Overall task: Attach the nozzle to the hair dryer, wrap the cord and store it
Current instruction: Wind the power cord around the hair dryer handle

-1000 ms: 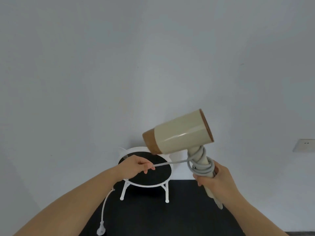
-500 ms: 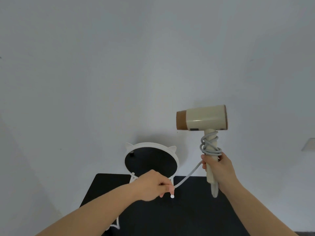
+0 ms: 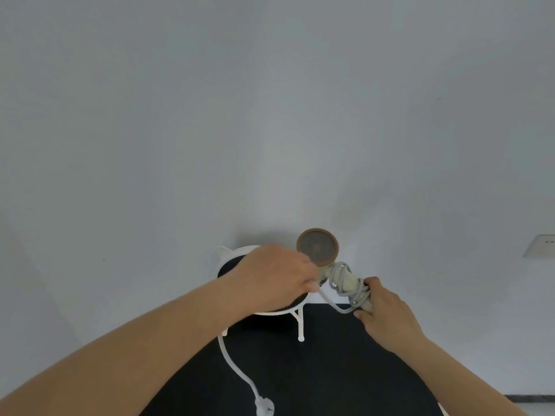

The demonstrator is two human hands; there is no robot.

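Observation:
The cream hair dryer [image 3: 317, 245] points away from me, so I see its round brown-rimmed rear grille. My right hand [image 3: 383, 313] grips the lower end of its handle. Several turns of grey cord [image 3: 354, 291] are wound round the handle. My left hand [image 3: 274, 279] pinches the cord close beside the handle, just left of it. The free cord [image 3: 232, 363] hangs below my left forearm and ends in a white plug [image 3: 264, 407] on the black surface. I cannot see a nozzle.
A small round white stand with cat ears and a black top [image 3: 231, 256] sits on the black tabletop [image 3: 330, 370], behind my left hand. A bare white wall fills the view, with a socket plate [image 3: 540, 246] at the right edge.
The dryer has swung from side-on to rear grille facing me and dropped lower. My left hand rose from near the table to the handle, carrying the cord round it.

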